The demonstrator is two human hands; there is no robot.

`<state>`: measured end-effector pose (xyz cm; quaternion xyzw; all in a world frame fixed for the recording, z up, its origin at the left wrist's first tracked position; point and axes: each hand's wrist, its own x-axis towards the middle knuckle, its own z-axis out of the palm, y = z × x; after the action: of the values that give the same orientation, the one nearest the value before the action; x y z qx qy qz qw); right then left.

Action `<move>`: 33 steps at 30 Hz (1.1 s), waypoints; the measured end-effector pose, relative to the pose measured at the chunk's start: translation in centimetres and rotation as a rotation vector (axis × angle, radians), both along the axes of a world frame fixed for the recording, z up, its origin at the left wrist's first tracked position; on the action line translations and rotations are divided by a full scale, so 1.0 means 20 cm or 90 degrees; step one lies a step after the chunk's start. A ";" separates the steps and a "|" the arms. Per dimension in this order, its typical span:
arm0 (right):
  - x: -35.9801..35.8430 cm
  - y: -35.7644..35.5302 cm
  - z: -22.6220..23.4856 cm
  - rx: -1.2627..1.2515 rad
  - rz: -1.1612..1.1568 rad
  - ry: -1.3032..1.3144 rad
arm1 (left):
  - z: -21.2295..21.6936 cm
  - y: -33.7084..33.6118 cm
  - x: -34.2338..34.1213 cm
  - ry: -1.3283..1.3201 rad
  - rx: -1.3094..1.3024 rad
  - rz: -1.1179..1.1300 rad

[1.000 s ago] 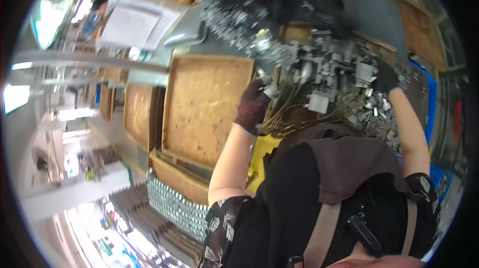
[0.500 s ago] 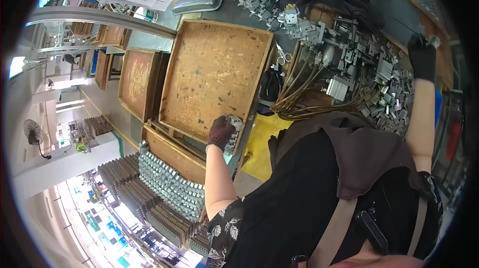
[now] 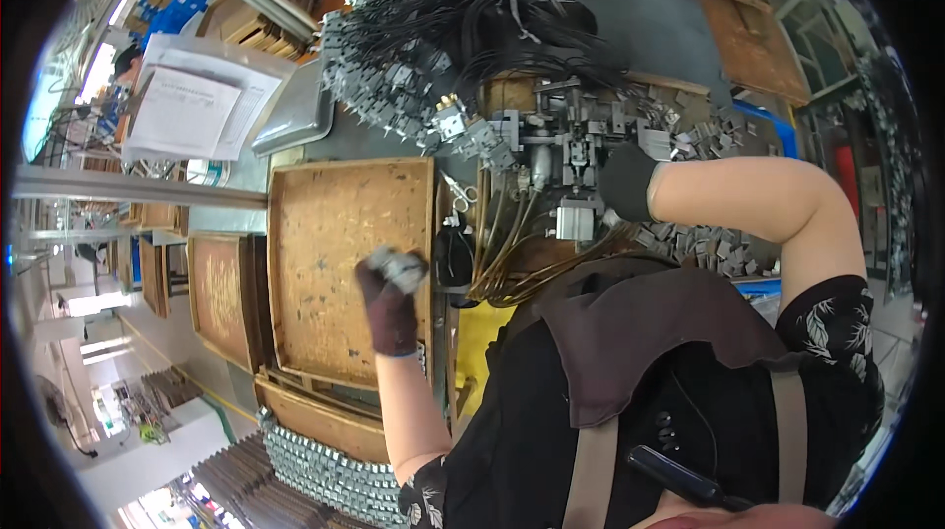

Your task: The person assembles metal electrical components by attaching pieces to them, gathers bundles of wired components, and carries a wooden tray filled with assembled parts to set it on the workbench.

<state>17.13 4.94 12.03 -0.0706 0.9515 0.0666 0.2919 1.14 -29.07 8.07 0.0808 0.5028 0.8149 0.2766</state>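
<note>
Left hand: we see the left hand in a dark glove, fingers clenched round a small grey metal part; the part sticks out at the top of the fist.
Where the part is: it hangs over the right-hand edge of the empty wooden tray; whether it touches the board we cannot tell.
Right hand: the right hand, gloved dark too, is up at the small metal press fixture; the fingers are curled in against the machine, but we cannot tell whether they grip anything, since the glove hides them.
Bench: brass-coloured tubes fan out below the fixture; a pair of scissors lies just beside the tray's top right corner.
Stock: a big heap of metal brackets with black wires fills the bench beyond the fixture; loose grey metal pieces are scattered under and beside our right forearm.
Left side: a second wooden tray lies just beside the first; another one, packed with rows of finished grey parts, sits nearer to us, at the lower edge.
Further off: a sheet of paper on a clipboard lies on the left, and a grey metal tray lies next to it.
</note>
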 end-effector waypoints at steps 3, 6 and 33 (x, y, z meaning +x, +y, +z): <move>0.06 0.06 0.01 -0.113 0.047 -0.153 | 0.05 0.43 0.08 0.060 -0.100 -0.216; 0.12 0.24 0.02 -0.219 0.005 0.205 | 0.05 0.82 0.15 0.138 -0.111 -0.360; -0.18 0.42 0.02 -0.216 -0.060 0.199 | 0.22 1.29 -0.38 0.629 -0.338 -0.280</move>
<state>13.53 13.37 12.36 -0.0628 0.9849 -0.0978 0.1281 -6.49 -3.30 12.41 0.4801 0.7296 0.4512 0.1834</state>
